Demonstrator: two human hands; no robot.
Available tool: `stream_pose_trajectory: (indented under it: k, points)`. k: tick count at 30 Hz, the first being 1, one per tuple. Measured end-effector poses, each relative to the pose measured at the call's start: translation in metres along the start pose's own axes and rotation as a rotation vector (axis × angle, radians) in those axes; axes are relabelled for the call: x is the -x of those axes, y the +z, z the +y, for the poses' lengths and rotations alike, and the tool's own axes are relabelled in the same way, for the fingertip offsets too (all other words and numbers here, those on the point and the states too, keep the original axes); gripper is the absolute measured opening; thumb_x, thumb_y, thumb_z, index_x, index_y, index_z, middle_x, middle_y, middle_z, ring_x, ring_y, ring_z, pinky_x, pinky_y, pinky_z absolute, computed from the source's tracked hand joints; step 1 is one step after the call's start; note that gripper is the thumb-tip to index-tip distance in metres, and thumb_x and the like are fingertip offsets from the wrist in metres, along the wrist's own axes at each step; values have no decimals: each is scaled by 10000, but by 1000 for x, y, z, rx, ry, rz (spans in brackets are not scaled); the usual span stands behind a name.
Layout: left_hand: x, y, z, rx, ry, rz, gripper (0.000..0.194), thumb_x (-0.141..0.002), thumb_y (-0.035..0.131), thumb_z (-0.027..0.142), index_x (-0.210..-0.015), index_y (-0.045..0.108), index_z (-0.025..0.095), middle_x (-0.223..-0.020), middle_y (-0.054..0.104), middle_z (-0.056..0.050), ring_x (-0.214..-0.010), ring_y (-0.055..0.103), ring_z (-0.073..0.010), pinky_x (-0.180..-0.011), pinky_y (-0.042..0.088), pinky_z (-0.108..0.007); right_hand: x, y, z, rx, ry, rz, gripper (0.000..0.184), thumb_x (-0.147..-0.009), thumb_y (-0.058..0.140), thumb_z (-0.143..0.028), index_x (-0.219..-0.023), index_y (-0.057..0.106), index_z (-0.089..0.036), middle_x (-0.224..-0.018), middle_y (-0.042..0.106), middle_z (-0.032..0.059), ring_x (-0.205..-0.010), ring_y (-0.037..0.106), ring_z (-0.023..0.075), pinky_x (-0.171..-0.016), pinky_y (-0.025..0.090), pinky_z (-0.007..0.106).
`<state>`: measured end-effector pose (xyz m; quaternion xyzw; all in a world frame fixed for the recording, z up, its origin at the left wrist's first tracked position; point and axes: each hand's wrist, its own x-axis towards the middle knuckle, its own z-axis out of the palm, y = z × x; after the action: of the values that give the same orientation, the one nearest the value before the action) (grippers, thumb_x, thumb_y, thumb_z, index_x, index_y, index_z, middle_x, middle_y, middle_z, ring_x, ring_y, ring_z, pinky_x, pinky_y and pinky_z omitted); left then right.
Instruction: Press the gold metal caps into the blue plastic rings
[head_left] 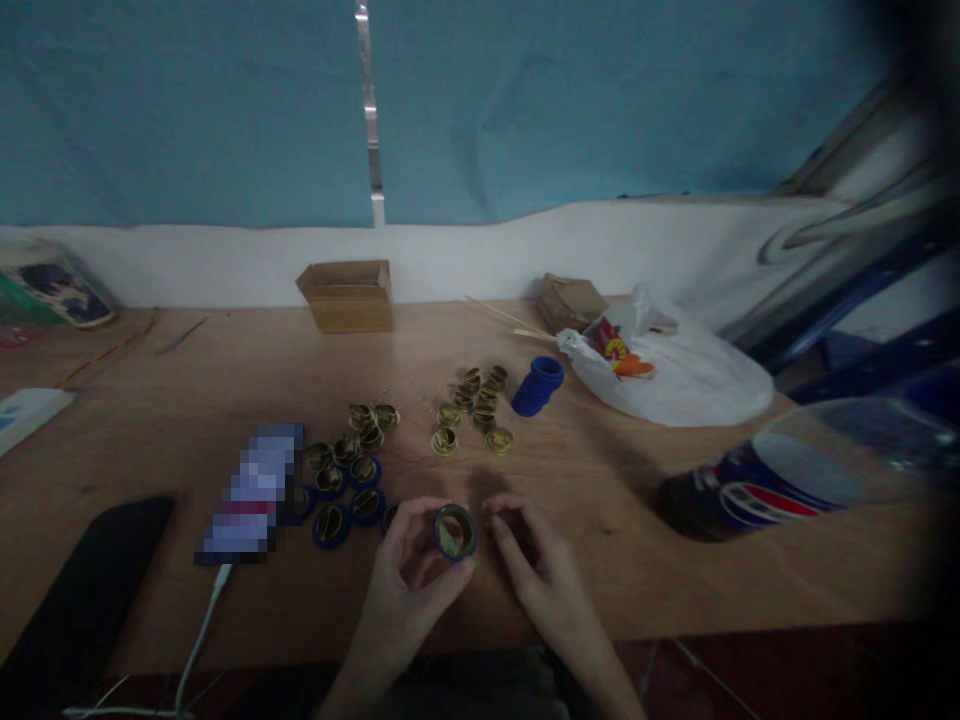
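Observation:
My left hand (405, 585) is closed around a round, dark-rimmed piece (472, 540) with a brassy inside, held up off the table near the front edge. Just to its right, my right hand (540, 560) has thumb and fingers pinched together; whatever is between the tips is too small to make out. Beyond my left hand lie several blue-rimmed brass discs (330, 524), each with a bar across it. More brass discs without blue rims (499, 440) are spread farther back. A leaning stack of blue rings (534, 388) stands to their right.
A phone (251, 490) on a white cable (201, 630) and a black case (90, 580) lie at left. Toward the wall are an open cardboard box (352, 305), a brown package (571, 302) and a white plastic bag (697, 375). A Pepsi cup (750, 490) is at right.

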<state>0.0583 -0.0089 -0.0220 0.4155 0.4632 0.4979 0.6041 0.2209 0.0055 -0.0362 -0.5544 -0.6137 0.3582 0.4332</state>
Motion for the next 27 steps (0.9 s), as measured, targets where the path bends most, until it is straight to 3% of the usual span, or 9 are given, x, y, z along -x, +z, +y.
stream_pose_trajectory:
  k: [9,14,17,21,23,27]
  points:
    - [0,-1,-6,8,94,-74,329,-729,707,105,-972,524,229,-1101,651,-44,-1106,592,-201,-989,425,-361,-1,1,2,34,24,-47,138,-935,482,-276,-1002,582,-209,-965,664,58,-890,642,203,-802,504,344]
    - [1,0,-5,26,57,-66,309,-738,699,112,-958,515,228,-1099,658,-47,-1108,593,-204,-984,426,-358,-3,1,3,57,6,-64,127,-936,467,-256,-982,573,-205,-949,657,57,-894,636,200,-793,498,331]
    - [2,-1,-3,37,34,-30,318,-730,712,132,-970,526,228,-1054,662,-36,-1050,609,-193,-929,457,-324,-13,-2,-6,116,-34,-96,108,-920,467,-226,-954,567,-204,-865,663,42,-774,643,186,-689,497,303]
    - [2,-3,-7,36,40,17,333,-712,729,154,-974,538,228,-933,653,-7,-919,619,-162,-850,480,-282,-54,-7,-37,403,-86,-189,113,-920,448,-189,-927,560,-191,-671,627,-1,-572,594,149,-554,439,260]
    - [1,-3,-9,26,26,27,335,-702,736,159,-967,542,229,-931,652,-5,-921,615,-162,-845,480,-278,-88,-6,-53,680,-143,-264,135,-924,456,-183,-992,572,-170,-779,672,38,-673,626,162,-610,447,263]
    - [-1,-3,-8,14,11,-1,315,-711,723,159,-961,545,227,-983,660,-20,-963,610,-174,-874,466,-295,-164,11,-67,793,-165,-390,184,-882,590,-218,-1038,619,-125,-967,683,114,-914,633,226,-774,475,317]
